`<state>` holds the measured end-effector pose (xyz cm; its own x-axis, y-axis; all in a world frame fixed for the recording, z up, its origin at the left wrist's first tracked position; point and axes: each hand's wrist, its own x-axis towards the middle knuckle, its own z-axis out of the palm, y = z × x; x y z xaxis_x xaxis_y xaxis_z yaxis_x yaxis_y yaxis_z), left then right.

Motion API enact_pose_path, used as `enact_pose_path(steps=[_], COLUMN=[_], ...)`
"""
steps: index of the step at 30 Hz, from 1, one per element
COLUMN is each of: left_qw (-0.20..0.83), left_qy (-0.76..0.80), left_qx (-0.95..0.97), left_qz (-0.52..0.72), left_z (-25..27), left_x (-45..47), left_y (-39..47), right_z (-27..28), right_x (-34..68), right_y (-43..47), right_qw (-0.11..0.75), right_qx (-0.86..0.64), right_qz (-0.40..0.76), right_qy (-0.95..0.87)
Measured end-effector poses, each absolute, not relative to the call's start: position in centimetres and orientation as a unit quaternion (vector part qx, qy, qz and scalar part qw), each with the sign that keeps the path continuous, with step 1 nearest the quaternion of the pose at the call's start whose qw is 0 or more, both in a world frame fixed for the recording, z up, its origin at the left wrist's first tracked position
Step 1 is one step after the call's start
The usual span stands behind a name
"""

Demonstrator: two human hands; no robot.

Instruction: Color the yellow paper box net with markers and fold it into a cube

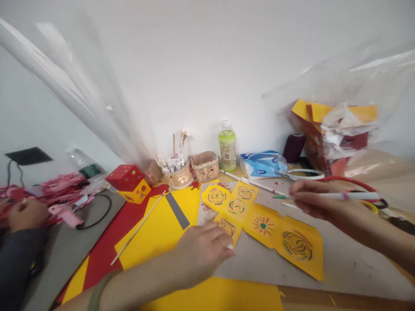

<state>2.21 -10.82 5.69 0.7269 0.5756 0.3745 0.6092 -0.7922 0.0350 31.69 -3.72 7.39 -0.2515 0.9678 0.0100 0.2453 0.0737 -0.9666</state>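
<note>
In my right hand (309, 198), above the right side of the grey board (340, 246), is a white marker (350, 196) with its green tip pointing left. Below it lies an unfolded yellow card box (274, 233) with flaps, drawn with coloured swirls and a sunburst with a green centre. My left hand (204, 250) rests over the near left part of this card, fingers curled. Something small and white shows at its fingertips; I cannot make out what. Another marker (269, 186) lies behind the card.
Behind stand woven baskets (205, 167), one full of markers, a green drink bottle (227, 147), a tissue pack (262, 165) and a thread spool (293, 147). Stacked red and yellow boxes (129, 183), a thin stick (139, 226) and another person's hand (27, 216) are leftward.
</note>
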Motion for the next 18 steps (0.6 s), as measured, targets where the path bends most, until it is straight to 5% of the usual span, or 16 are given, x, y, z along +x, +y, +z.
enact_pose_path(steps=[9, 18], left_qw=[0.191, 0.306], left_qy=[-0.296, -0.249], left_qx=[-0.927, -0.884], left_qz=[-0.132, -0.252], left_z=[1.8, -0.9], left_x=[7.8, 8.9], left_y=[-8.6, -7.8], right_z=[5.1, 1.7], right_x=[26.0, 25.8], right_y=[0.9, 1.5], right_qw=[0.281, 0.293], right_qx=[-0.415, -0.421], right_qz=[0.487, 0.542], right_qy=[-0.716, -0.666])
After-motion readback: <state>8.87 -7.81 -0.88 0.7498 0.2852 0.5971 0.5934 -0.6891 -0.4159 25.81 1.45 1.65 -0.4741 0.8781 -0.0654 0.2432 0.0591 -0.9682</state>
